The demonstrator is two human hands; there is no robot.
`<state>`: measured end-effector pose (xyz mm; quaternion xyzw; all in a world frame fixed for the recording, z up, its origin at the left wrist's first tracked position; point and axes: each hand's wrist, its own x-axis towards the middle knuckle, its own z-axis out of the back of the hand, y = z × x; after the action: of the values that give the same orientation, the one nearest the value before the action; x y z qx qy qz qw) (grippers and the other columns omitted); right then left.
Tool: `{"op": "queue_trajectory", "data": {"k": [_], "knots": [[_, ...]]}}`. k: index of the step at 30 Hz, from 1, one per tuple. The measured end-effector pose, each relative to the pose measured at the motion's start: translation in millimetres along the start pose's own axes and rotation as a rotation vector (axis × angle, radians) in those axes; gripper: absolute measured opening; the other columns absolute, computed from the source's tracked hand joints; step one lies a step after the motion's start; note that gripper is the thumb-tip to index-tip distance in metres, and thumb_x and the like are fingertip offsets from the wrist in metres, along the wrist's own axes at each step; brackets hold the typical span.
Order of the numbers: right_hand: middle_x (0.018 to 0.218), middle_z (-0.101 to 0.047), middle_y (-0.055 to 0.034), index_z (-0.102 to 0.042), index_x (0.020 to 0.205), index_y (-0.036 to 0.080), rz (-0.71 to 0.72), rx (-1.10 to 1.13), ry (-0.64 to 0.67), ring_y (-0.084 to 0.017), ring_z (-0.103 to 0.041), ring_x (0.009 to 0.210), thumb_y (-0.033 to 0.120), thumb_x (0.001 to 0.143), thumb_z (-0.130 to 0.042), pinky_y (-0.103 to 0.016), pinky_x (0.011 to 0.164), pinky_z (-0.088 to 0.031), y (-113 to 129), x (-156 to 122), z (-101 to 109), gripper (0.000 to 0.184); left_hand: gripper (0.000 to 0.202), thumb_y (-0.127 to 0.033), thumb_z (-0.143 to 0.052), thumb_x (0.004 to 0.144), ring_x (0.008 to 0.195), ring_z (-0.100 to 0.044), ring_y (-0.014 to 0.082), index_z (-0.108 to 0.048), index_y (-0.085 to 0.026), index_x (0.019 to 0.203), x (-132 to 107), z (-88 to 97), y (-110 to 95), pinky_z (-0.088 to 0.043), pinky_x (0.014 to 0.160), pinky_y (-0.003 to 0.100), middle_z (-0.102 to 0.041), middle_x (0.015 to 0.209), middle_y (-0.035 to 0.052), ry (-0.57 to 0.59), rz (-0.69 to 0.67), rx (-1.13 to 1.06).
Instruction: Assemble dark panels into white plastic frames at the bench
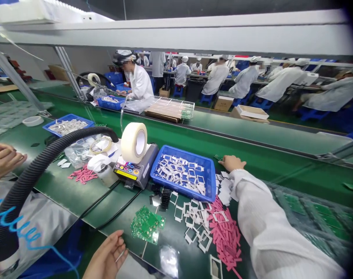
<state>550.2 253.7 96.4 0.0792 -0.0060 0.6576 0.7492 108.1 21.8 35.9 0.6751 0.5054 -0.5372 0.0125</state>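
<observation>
- The left hand (106,257) is cut off by the bottom edge; the thin pale sliver (120,255) at its fingers is too small to tell.
- A co-worker's hand (2,158) is cut off by the left edge.
- The green circuit boards (324,221) at right blur under plastic film (284,190).

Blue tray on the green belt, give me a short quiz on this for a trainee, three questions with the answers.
1. True or false: the right hand touches the green conveyor belt beside the blue tray.
2. What sits on the tape dispenser? A) a roll of white tape B) a green circuit board C) a black hose
3. What colour are the strips piled beside the white frames?

Key: 1 true; 2 A; 3 pink.
</observation>
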Motion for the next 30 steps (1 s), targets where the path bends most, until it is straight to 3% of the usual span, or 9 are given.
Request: {"op": "queue_trajectory", "data": {"k": [4,8,12,18,21,23,25,28,30], "knots": [[0.111,-0.059,-0.007,-0.056,0.111,0.015,0.092,-0.032,0.04,-0.018,-0.059,0.095,0.034,0.09,-0.052,-0.039,0.081,-0.05,36.7,-13.3,7.8,0.028,0.014,-0.012,-0.069,0.069,0.065,-0.061,0.0127,-0.069,-0.016,0.082,-1.6,-16.0,3.3,-0.053,0.07,0.028,-0.064,0.065,0.0012,0.049,0.006,0.017],[0.109,-0.06,-0.0064,-0.057,0.109,0.015,0.263,-0.071,0.201,-0.018,-0.059,0.095,0.036,0.089,-0.053,-0.04,0.083,-0.049,85.9,-43.0,-4.7,0.029,0.011,-0.016,-0.066,0.073,0.065,-0.059,0.0113,-0.068,-0.016,0.084,-8.7,-36.4,10.5,-0.051,0.07,0.026,-0.062,0.066,0.0,0.147,0.014,0.035],[0.111,-0.059,-0.0064,-0.056,0.111,0.015,0.271,-0.12,0.258,-0.019,-0.058,0.098,0.034,0.088,-0.055,-0.042,0.084,-0.048,110.9,-59.4,-9.7,0.029,0.008,-0.02,-0.064,0.075,0.062,-0.056,0.0099,-0.067,-0.016,0.082,-21.4,-48.9,15.1,-0.048,0.066,0.025,-0.059,0.064,-0.001,0.285,0.003,0.045],[0.105,-0.059,-0.0153,-0.063,0.089,0.009,0.388,0.031,0.214,-0.024,-0.056,0.1,0.02,0.09,-0.047,-0.04,0.088,-0.042,133.3,-98.0,39.2,0.02,0.013,-0.024,-0.064,0.077,0.075,-0.059,0.0134,-0.067,-0.016,0.088,-35.6,-50.0,4.7,-0.047,0.077,0.029,-0.063,0.076,0.0026,0.375,-0.153,0.17],[0.092,-0.063,-0.0038,-0.064,0.087,0.017,0.604,0.209,0.337,-0.014,-0.059,0.087,0.021,0.088,-0.05,-0.025,0.079,-0.045,161.8,-151.2,58.6,0.015,0.03,-0.03,-0.067,0.075,0.09,-0.061,0.0198,-0.063,-0.02,0.102,-38.3,-51.8,3.7,-0.048,0.08,0.033,-0.063,0.103,0.0076,0.395,-0.26,0.271],[0.083,-0.063,0.0001,-0.065,0.084,0.018,0.764,0.412,0.483,-0.011,-0.059,0.077,0.016,0.084,-0.053,-0.02,0.07,-0.045,182.9,-186.8,59.6,0.012,0.032,-0.036,-0.068,0.073,0.089,-0.063,0.0223,-0.061,-0.021,0.102,-38.4,-52.0,7.7,-0.05,0.072,0.034,-0.062,0.108,0.0085,0.491,-0.235,0.29],[0.079,-0.062,-0.0001,-0.065,0.082,0.017,0.825,0.572,0.565,-0.01,-0.058,0.072,0.012,0.083,-0.052,-0.019,0.065,-0.043,200.6,-212.4,52.0,0.014,0.032,-0.042,-0.066,0.074,0.078,-0.066,0.0215,-0.06,-0.02,0.097,-37.8,-49.3,13.3,-0.049,0.063,0.032,-0.065,0.095,0.0077,0.603,-0.132,0.294],[0.073,-0.059,-0.0012,-0.066,0.075,0.015,0.79,0.595,0.516,-0.011,-0.056,0.069,0.011,0.084,-0.049,-0.02,0.062,-0.041,217.4,-227.3,35.2,0.02,0.038,-0.046,-0.065,0.073,0.062,-0.066,0.0185,-0.057,-0.02,0.1,-36.2,-39.2,19.1,-0.046,0.052,0.027,-0.064,0.072,0.0033,0.673,-0.017,0.297],[0.069,-0.058,-0.0011,-0.066,0.071,0.015,0.787,0.567,0.47,-0.011,-0.054,0.067,0.009,0.084,-0.048,-0.021,0.061,-0.04,225.3,-227.4,26.8,0.023,0.042,-0.044,-0.067,0.072,0.059,-0.065,0.0168,-0.057,-0.02,0.104,-34.6,-30.5,18.6,-0.044,0.049,0.024,-0.064,0.071,0.0024,0.672,0.005,0.269]]}}
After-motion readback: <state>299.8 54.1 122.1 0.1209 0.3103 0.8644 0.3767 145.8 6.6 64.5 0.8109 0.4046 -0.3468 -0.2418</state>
